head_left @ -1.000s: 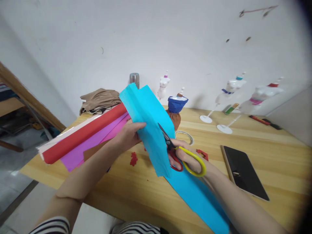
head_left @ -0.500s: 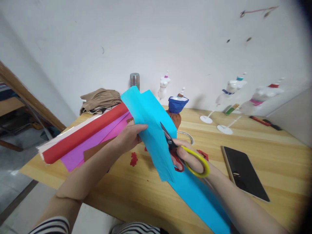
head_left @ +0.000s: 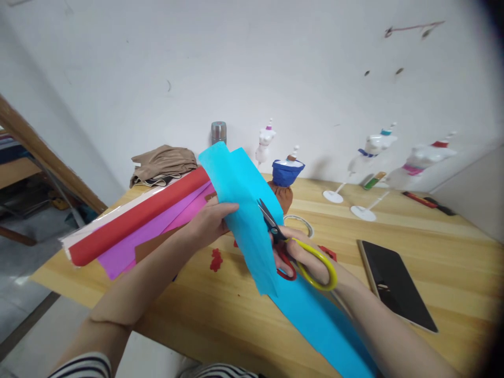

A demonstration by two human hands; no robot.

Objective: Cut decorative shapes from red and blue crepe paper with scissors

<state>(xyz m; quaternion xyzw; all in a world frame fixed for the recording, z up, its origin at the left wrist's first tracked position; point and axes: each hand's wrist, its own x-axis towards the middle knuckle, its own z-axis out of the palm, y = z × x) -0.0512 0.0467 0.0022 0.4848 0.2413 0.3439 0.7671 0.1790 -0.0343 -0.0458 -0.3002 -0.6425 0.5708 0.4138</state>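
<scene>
A long strip of bright blue paper point(head_left: 246, 210) is held up above the table, folded or doubled at its upper part, its tail running down to the lower right. My left hand point(head_left: 210, 223) pinches its left edge, thumb on top. My right hand point(head_left: 305, 252) holds scissors point(head_left: 315, 262) with one yellow and one red handle loop. The dark blades lie at the blue paper, pointing up and left, slightly apart. Part of my right hand's fingers is hidden behind the handles and paper.
Rolled red point(head_left: 137, 220) and purple sheets point(head_left: 122, 249) lie left, before folded brown cloth point(head_left: 163, 163). Small mannequins point(head_left: 380, 143) and a flask point(head_left: 219, 132) stand at the back. A tablet point(head_left: 397, 283) lies right, a tape roll point(head_left: 301, 223) behind my right hand, a red cutout point(head_left: 216, 260) near the middle.
The view has shifted slightly. The blue paper's lower end has moved a little left, and the scissor blades look slightly less far apart. Both hands keep their hold.
</scene>
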